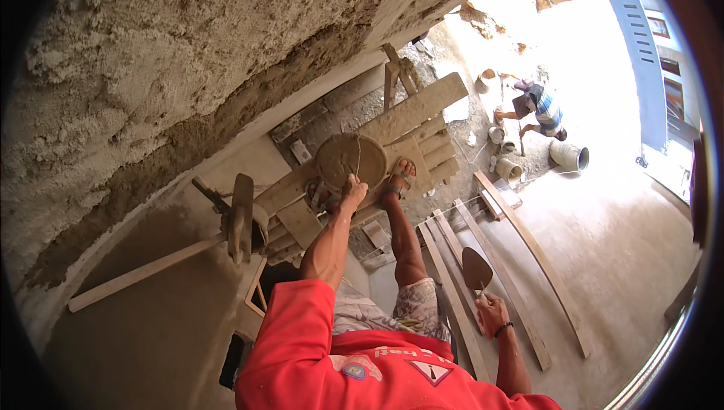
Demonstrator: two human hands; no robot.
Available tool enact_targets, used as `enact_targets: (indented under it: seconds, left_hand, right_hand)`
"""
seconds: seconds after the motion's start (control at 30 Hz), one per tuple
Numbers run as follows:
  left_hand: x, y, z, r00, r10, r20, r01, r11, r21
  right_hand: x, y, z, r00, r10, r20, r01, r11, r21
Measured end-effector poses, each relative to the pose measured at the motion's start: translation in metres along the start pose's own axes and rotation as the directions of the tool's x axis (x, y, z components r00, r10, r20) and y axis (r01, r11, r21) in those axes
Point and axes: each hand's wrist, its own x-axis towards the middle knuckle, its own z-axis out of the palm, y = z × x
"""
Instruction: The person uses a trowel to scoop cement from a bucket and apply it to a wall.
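My left hand [353, 190] is closed on the thin handle [359, 156] of a round bucket [385, 162]. Grey, wet-looking mortar [337, 159] fills the bucket, which stands on wooden planks between my feet. My right hand [492, 313] grips a pointing trowel [477, 268] by its handle, out to the right, with the dark blade away from me. The trowel touches nothing that I can see.
I stand on a scaffold of planks [431, 105] beside a rough plastered wall [188, 55]. A long wooden strip [147, 270] and a wooden board [240, 218] are at left. Long timbers [535, 259] lie below right. Another person [544, 104] bends among buckets [567, 155].
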Motion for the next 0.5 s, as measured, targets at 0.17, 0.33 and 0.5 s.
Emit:
enact_targets:
  seconds: [0.17,0.33,0.5]
  left_hand:
    - [0.011,-0.032,-0.005,0.977,0.18,-0.114,-0.19,0.978,-0.083]
    - [-0.029,0.036,-0.057,0.995,0.102,0.009,-0.103,0.994,0.034]
    - [-0.02,0.024,-0.122,0.999,0.036,-0.029,-0.023,0.93,0.366]
  right_hand:
    - [-0.005,-0.014,0.013,1.0,-0.016,0.001,0.016,0.996,-0.089]
    - [-0.027,-0.008,0.034,0.998,0.005,-0.069,-0.006,1.0,-0.025]
    - [-0.032,-0.01,0.038,0.996,-0.022,-0.082,0.019,0.999,-0.037]
